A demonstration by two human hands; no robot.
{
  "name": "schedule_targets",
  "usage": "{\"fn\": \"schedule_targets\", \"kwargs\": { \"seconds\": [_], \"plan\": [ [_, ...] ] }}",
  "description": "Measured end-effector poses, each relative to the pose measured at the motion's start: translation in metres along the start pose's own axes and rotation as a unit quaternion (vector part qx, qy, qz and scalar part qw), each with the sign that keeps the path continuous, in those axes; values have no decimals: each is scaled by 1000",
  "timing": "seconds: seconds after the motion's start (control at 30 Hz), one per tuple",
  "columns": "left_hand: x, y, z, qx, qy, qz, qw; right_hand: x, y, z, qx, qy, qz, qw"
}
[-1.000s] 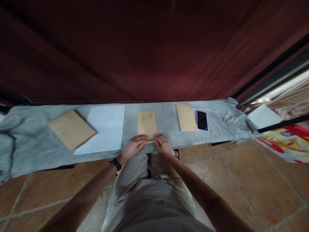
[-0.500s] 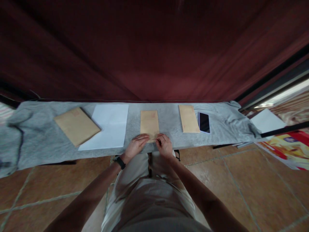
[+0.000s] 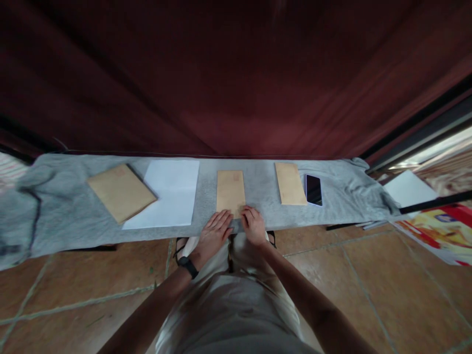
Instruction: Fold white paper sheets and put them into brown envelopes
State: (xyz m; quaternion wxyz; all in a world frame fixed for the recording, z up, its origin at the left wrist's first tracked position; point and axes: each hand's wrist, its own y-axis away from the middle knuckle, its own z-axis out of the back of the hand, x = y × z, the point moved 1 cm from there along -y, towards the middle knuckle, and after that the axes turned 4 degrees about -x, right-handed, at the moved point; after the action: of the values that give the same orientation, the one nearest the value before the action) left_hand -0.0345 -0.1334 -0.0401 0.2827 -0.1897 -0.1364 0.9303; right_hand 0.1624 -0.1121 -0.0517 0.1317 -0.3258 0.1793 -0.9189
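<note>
A brown paper envelope (image 3: 230,189) lies upright in front of me on the grey cloth, a small reddish print near its top right corner. My left hand (image 3: 216,232), with a dark watch on its wrist, rests on the envelope's lower left edge, fingers stretched out flat. At the lower right corner, my right hand (image 3: 253,226) has its fingers curled together on the envelope's edge. The fingertips partly hide that bottom edge.
A stack of brown envelopes (image 3: 120,192) overlaps white paper sheets (image 3: 173,191) on the left. Another brown envelope (image 3: 290,183) lies right, beside a phone (image 3: 313,190). Grey cloth (image 3: 342,189) covers the narrow bench. A dark red curtain (image 3: 236,88) hangs behind.
My left hand has gone from curled fingers at the envelope's bottom edge to lying flat and lower on it. My right hand stays at the lower right corner.
</note>
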Motion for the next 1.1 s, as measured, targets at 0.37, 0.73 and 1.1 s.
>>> {"fn": "schedule_targets", "kwargs": {
  "seconds": [0.37,0.73,1.1],
  "plan": [
    [4,8,-9,28,-38,-13,999,39,29,-6,94,41,91,991],
    [13,25,5,-5,-63,4,998,22,33,7,68,53,68,994],
    [-20,14,-23,21,-47,10,999,29,28,5,57,46,48,996]
  ]
}}
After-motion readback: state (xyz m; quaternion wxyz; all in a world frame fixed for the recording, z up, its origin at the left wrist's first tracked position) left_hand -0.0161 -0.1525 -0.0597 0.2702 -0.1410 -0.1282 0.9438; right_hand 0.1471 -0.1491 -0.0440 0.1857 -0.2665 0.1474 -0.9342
